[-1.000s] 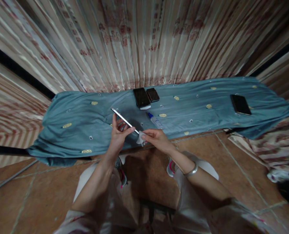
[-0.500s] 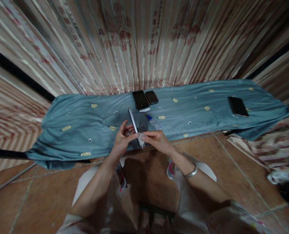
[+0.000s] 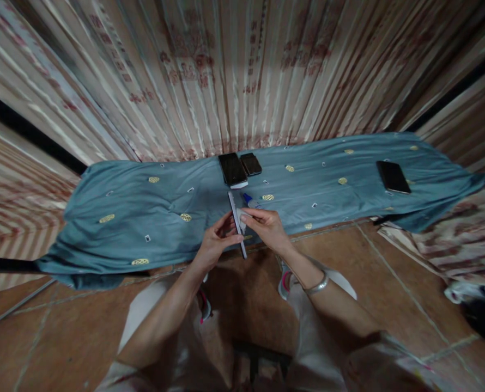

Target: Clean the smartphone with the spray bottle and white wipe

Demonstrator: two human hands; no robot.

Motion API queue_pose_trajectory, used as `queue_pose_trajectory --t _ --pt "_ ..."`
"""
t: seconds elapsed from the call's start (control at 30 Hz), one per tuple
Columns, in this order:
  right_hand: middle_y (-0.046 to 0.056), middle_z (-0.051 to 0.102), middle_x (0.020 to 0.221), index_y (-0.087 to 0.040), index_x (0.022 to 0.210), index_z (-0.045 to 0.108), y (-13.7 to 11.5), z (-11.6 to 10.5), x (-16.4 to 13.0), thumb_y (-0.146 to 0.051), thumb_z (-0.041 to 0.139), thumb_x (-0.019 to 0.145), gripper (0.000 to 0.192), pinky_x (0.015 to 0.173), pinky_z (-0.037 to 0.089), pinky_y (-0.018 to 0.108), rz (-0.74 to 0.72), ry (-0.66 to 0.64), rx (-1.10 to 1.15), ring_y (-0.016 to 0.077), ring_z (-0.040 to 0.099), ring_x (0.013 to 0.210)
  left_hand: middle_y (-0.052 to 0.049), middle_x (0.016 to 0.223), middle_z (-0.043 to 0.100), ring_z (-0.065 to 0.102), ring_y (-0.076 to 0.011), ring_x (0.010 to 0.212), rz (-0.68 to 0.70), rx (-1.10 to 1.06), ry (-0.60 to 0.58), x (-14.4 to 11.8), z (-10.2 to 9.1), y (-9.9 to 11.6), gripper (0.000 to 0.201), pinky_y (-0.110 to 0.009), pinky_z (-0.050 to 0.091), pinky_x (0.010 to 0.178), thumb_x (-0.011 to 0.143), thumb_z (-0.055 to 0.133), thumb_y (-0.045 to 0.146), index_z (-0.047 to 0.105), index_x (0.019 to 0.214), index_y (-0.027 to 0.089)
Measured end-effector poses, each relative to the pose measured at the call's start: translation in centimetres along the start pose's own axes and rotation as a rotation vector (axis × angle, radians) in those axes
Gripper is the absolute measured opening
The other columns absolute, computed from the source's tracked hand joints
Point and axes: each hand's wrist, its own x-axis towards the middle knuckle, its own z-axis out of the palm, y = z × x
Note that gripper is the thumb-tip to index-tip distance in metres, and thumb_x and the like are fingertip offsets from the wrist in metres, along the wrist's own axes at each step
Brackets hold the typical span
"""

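Our left hand (image 3: 218, 243) grips the thin dark slab-shaped phone (image 3: 237, 222) edge-up (exposing its side), so our right hand (image 3: 267, 227) pinches the small white wipe (image 3: 241, 216) against it.

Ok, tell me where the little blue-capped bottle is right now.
In the head view, the blue-capped bottle lies on the teal cloth mid-frame, just beyond the right hand, in front of two dark phones.

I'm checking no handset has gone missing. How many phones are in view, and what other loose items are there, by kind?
Phones: 4; one edge-on in the left hand (phone), two side by side, one apart at the right on the blue cloth.
White wipes: 1, in the right hand.
Small bottles: 1.
Total: 6.
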Motion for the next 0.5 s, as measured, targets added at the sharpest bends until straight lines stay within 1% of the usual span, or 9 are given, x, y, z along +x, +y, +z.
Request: queue_pose_trajectory --t 0.2,0.33,0.4,0.5 --pt "0.003 0.077 0.091 -0.023 0.101 0.078 0.1 -0.1 0.1 -0.049 0.070 0.077 0.036 0.077 0.056 0.034 -0.039 0.041 -0.065 0.0194 0.069 0.080 -0.006 0.110 0.072 0.063 -0.0258 0.108 -0.033 -0.031 -0.047 -0.5 0.4 0.2 0.065 -0.046 0.043 0.105 0.043 0.091 0.018 0.073 0.106 0.019" --pt "0.004 0.077 0.092 -0.023 0.103 0.077 0.3 -0.2 0.2 -0.046 0.068 0.080 0.034 0.079 0.056 0.034 -0.076 0.097 -0.106 0.0194 0.069 0.080 -0.007 0.113 0.071 0.062 -0.0265 0.111 -0.066 -0.034 -0.082 -0.9 0.9 0.3 0.065 -0.045 0.042 0.105 0.044 0.091 0.020 0.073 0.106 0.019" --pt "0.004 0.077 0.096 -0.024 0.105 0.076 0.3 -0.2 0.2 -0.042 0.067 0.082 0.031 0.083 0.056 0.034 -0.110 0.112 -0.127 0.0194 0.069 0.084 -0.008 0.116 0.071 0.062 -0.0270 0.111 -0.084 -0.040 -0.097 -1.1 1.1 0.3 0.065 -0.044 0.043 0.103 0.044 0.091 0.021 0.074 0.106 0.019" --pt "0.005 0.074 0.108 -0.025 0.107 0.076 0.3 -0.4 0.3 -0.038 0.065 0.085 0.028 0.091 0.053 0.035 -0.178 0.128 -0.159 0.0202 0.068 0.098 -0.008 0.110 0.072 0.064 -0.0257 0.105 -0.114 -0.054 -0.110 -1.3 1.3 0.3 0.059 -0.040 0.045 0.098 0.045 0.090 0.021 0.075 0.103 0.019"
